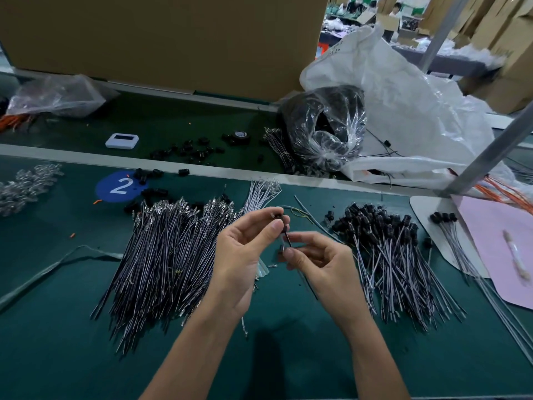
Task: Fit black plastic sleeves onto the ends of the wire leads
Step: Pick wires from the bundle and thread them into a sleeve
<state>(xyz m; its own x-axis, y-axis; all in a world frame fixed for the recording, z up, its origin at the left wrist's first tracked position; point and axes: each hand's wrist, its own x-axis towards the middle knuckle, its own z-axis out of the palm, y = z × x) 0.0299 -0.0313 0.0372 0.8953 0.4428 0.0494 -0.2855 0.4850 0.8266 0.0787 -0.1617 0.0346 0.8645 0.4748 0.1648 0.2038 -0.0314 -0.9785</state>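
Mat (57, 356) (green), left hand (245, 255) pinching lead (286, 237), right hand (320, 264) pinching sleeve (281, 251)

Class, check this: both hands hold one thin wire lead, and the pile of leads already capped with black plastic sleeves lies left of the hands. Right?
Wrong side. The head view shows the pile of leads capped with black plastic sleeves lying right of the left hand and right hand, which do hold one thin wire lead.
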